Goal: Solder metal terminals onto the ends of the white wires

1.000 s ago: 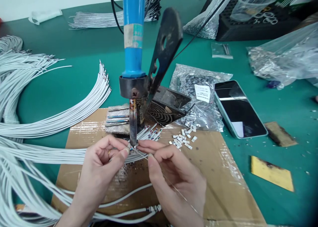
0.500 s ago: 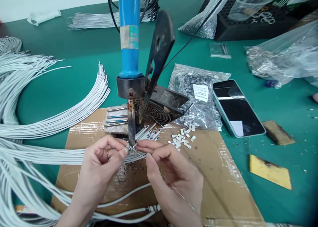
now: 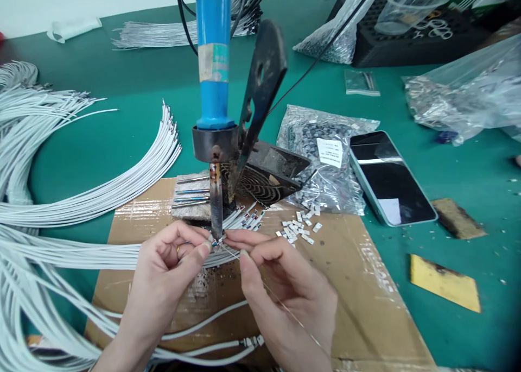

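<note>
A blue-handled soldering iron (image 3: 214, 103) is clamped tip down in a black metal stand (image 3: 260, 84). Just left of its tip, my left hand (image 3: 169, 271) pinches the end of a white cable, where small coloured wires (image 3: 215, 243) show. My right hand (image 3: 291, 290) holds a thin strand of solder wire (image 3: 293, 319) between thumb and fingers; the strand runs up to the tip. Its index fingertip is close to a small white piece at the tip, and whether it touches that piece is unclear. Beneath both hands lie more white cables (image 3: 101, 254) on a cardboard sheet (image 3: 345, 301).
Small white connectors (image 3: 295, 231) are scattered right of the stand, before a bag of parts (image 3: 313, 133). A phone (image 3: 393, 176) and a yellow sponge (image 3: 445, 283) lie farther right. Cable bundles (image 3: 101, 195) fill the left side. Behind the iron's tip is a small fan (image 3: 266, 184).
Hardly anything differs. The whole view has shifted slightly, while both hands keep their grip at the iron's tip.
</note>
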`<state>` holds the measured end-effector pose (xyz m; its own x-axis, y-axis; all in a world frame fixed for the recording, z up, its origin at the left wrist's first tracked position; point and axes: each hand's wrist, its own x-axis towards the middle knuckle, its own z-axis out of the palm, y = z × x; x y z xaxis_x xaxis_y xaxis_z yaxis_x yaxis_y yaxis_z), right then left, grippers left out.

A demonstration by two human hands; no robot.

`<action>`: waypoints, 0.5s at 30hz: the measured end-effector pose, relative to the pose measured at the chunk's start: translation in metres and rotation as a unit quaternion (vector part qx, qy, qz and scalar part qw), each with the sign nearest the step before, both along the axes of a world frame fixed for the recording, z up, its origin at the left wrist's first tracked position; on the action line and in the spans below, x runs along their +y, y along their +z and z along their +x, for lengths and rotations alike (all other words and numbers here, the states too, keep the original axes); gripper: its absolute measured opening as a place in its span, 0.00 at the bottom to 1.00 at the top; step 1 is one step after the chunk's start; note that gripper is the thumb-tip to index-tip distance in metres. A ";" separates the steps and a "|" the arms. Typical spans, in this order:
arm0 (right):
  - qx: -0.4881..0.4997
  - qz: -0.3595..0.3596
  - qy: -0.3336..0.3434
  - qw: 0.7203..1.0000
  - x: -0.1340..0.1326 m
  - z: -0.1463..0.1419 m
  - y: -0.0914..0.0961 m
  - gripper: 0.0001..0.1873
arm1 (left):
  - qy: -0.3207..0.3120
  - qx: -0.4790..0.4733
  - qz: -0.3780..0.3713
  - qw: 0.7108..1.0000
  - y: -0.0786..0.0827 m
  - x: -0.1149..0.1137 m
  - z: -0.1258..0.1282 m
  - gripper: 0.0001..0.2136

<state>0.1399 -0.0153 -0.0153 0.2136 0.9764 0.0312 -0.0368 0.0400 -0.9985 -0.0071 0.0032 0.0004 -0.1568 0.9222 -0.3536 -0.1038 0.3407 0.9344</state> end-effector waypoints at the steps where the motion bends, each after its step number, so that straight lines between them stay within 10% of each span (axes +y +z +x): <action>1: 0.002 0.002 0.000 1.000 0.000 0.000 0.000 0.11 | 0.001 0.000 0.000 1.000 0.000 0.000 0.000 0.07; 15: -0.026 0.014 0.007 1.000 0.001 0.002 -0.002 0.11 | -0.049 0.028 0.021 0.998 -0.008 -0.001 -0.008 0.07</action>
<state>0.1422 -0.0142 -0.0174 0.1974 0.9779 0.0694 0.0150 0.0678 -0.9976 -0.0148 0.0022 -0.0072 -0.0843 0.9481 -0.3067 -0.0196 0.3062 0.9518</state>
